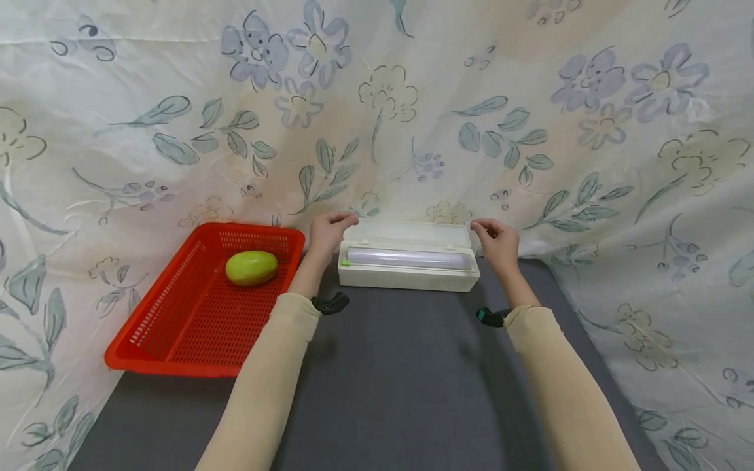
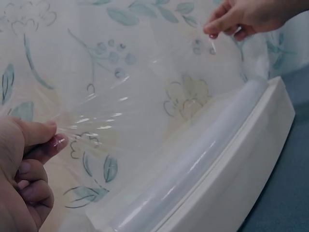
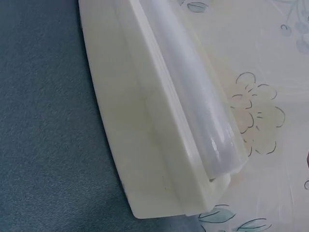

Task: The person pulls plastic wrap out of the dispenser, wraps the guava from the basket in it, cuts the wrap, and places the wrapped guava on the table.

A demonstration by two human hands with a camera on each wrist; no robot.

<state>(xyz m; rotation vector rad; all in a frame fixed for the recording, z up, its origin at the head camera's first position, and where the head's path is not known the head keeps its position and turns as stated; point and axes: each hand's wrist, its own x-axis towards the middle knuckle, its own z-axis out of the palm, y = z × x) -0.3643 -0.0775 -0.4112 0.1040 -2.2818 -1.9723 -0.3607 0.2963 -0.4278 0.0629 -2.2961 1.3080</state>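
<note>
A white cling film box (image 1: 406,280) stands on the table with its lid raised at the back and a roll of cling film (image 1: 412,259) inside. Clear film (image 2: 106,116) stretches up from the roll, gathered in creases toward the left side. Thumb and index finger of my left hand (image 1: 326,237) pinch one corner of it above the box's left end. At the other end, my right hand (image 1: 501,245) pinches the opposite corner. In the right wrist view the box (image 3: 135,125) and roll (image 3: 193,87) show, while nearly all of that hand lies out of frame.
To the left, a red plastic basket (image 1: 171,370) holds an oval green fruit (image 1: 251,268). A dark grey cloth (image 1: 400,379) covers the table. Flower-printed fabric (image 1: 412,98) hangs close behind the box and along both sides.
</note>
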